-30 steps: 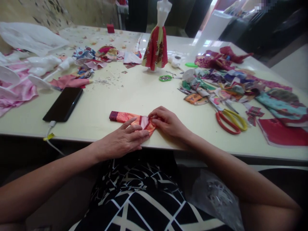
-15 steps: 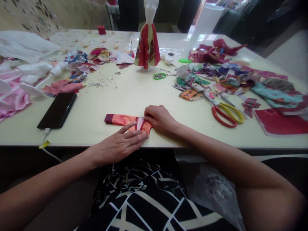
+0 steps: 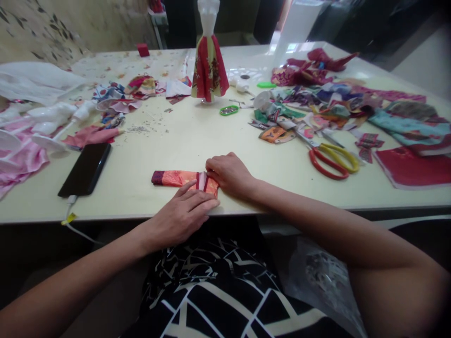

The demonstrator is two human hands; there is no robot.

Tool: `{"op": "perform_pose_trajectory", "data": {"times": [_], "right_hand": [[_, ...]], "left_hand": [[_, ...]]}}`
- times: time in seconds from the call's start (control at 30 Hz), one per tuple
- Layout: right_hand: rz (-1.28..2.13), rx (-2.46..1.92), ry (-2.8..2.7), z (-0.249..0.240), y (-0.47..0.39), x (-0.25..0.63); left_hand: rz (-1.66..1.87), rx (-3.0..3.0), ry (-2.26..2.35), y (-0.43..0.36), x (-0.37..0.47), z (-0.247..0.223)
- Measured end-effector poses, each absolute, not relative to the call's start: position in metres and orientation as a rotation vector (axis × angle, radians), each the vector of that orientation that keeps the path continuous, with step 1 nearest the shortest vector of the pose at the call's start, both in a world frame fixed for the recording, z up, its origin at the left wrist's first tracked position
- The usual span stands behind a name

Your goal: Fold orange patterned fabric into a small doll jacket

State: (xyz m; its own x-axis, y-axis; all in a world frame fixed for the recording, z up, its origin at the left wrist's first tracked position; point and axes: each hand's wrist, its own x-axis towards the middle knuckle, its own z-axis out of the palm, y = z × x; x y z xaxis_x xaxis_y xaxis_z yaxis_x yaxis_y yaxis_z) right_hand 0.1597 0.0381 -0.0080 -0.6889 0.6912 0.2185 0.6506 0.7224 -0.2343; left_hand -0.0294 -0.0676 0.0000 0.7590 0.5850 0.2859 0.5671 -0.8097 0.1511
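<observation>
Folded orange cloth (image 3: 178, 178) flat on desk (image 3: 141, 162), long axis 9-to-3 o'clock, bare at 9; right hand (image 3: 230, 174) nearer the 3 o'clock end, grip seemingly pinched there, left hand (image 3: 185, 213) open, fingers over its 5 o'clock edge.

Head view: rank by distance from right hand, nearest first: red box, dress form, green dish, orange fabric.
1. Orange fabric: touching the right hand.
2. Green dish: ahead.
3. Dress form: beyond the dish, slightly left.
4. Red box: far back, left.
</observation>
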Motion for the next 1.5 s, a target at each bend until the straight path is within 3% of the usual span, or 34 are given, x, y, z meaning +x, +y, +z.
{"op": "perform_pose_trajectory", "data": {"times": [0.23, 0.47, 1.5], "right_hand": [[0.195, -1.046, -2.639, -0.008, 0.038, 0.16], [0.206, -1.031, -2.621, -0.01, 0.038, 0.161], [0.18, -1.016, -2.625, -0.012, 0.039, 0.161]], "left_hand": [[0.925, 2.82, 1.343, -0.085, 0.001, -0.017], [1.198, 2.326, 1.766, -0.081, 0.02, -0.018], [0.878, 2.044, 1.853, -0.072, 0.027, -0.003]]}}
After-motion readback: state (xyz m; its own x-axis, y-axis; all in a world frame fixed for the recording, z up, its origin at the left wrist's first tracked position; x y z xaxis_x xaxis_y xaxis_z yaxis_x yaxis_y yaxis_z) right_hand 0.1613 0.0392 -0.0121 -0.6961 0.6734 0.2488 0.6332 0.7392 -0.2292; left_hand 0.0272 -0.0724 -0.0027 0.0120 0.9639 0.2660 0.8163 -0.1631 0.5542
